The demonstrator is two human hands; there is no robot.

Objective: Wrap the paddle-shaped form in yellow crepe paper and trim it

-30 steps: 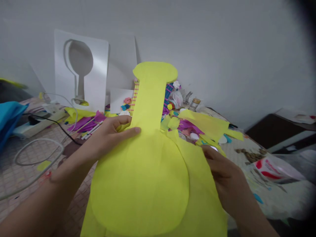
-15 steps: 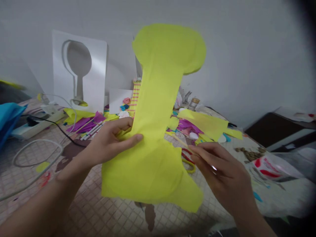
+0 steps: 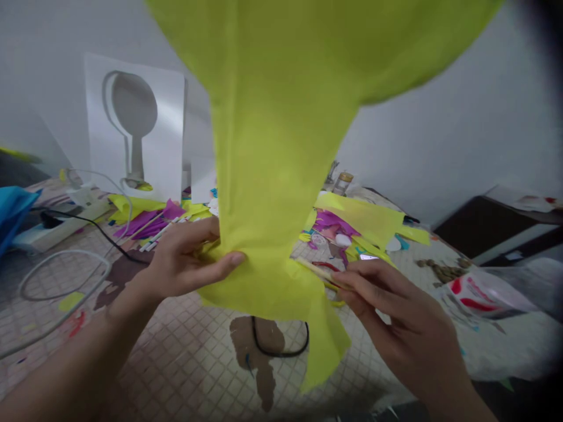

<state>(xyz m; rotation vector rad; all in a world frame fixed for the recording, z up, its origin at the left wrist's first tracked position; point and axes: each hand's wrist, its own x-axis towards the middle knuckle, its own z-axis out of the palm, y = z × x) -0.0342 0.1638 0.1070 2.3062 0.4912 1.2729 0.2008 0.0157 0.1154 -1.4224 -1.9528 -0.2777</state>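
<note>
A large yellow paper-covered shape point(image 3: 277, 146) stands up in front of me, broad at its top, with a narrower neck and loose paper flaring out at the bottom. My left hand point(image 3: 182, 261) grips its lower left side, the thumb over the front and the fingers partly hidden behind. Pinched in my right hand point(image 3: 396, 308) is a thin pale stick point(image 3: 319, 271). The stick's tip meets the right edge of the yellow paper near the base of the neck. Below it, a loose paper flap point(image 3: 328, 346) hangs down.
A white board point(image 3: 169, 129) with a spoon-shaped cutout leans on the wall. At left lie a power strip point(image 3: 61, 225) and cables. Purple paper point(image 3: 147, 221), a small jar point(image 3: 343, 183) and a red-and-white packet point(image 3: 479, 293) are on the table. A black cord loop point(image 3: 281, 354) shows below the shape.
The yellow shape's top has tipped toward me, so it looks larger and runs out of the frame. The stick's tip has come to the paper's right edge; the black cord loop has come into view.
</note>
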